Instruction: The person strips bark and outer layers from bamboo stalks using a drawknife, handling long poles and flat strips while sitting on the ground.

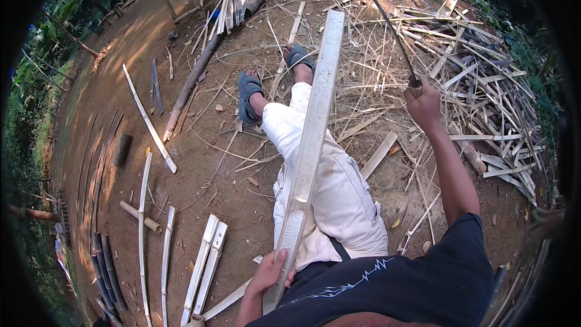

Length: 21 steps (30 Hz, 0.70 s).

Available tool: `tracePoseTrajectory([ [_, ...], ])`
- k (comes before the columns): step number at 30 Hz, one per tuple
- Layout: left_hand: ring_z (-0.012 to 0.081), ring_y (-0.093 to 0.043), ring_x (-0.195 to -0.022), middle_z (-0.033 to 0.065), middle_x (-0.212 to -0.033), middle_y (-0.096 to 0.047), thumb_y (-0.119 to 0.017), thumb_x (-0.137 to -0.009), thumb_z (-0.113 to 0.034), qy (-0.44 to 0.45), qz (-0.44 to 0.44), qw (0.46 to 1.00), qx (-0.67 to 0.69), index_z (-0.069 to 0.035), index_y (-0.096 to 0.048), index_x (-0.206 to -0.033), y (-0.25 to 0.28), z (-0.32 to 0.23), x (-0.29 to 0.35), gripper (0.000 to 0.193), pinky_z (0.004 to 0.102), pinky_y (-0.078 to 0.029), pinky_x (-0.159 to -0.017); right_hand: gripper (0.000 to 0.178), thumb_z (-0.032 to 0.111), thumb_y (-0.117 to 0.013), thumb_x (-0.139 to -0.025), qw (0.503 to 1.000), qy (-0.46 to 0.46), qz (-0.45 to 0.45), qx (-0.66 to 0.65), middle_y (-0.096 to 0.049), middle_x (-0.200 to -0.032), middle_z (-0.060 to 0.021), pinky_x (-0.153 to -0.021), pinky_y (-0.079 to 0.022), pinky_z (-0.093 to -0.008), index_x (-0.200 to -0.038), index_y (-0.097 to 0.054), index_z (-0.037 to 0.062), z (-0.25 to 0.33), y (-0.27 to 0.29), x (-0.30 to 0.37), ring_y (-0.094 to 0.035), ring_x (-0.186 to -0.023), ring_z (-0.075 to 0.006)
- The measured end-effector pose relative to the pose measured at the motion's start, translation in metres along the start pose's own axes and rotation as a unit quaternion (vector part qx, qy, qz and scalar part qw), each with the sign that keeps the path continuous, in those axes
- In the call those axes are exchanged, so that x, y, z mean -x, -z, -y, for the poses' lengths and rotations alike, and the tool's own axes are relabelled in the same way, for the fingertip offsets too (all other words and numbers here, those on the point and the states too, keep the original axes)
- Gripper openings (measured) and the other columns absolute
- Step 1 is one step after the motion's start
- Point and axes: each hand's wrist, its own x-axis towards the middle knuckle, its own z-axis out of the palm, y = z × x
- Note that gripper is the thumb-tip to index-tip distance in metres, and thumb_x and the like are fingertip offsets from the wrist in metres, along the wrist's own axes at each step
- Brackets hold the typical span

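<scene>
A long split length of bamboo, pale hollow side up with a node partway along it, lies over my legs and reaches past my feet. Near its lower end my left hand is closed around it, fingers wrapped at the edge. Out to the right, my right hand grips the dark handle of a machete. Its long thin blade points up and away to the left, apart from the bamboo.
Bamboo strips and offcuts are heaped at the far right. Thin shavings litter the ground beyond my legs. Split bamboo pieces lie to my left, near a short bamboo tube. A dark pole lies farther off.
</scene>
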Motion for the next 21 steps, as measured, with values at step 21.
tracePoseTrajectory([
  [21,0.0136,-0.049,-0.046,0.0062,-0.059,-0.053,-0.048,-0.105,-0.05,0.088,0.074,0.993,0.034,0.001,-0.056,-0.089,-0.008,0.011,0.014,0.054,0.0301,-0.043,-0.044,0.02,0.013,-0.071,-0.076,0.913,0.328,0.1,0.222,-0.067,-0.078,-0.0114,-0.061,-0.054,-0.0435,-0.09,-0.058,0.0077,0.005,0.002,-0.035,-0.069,-0.068,-0.0298],
])
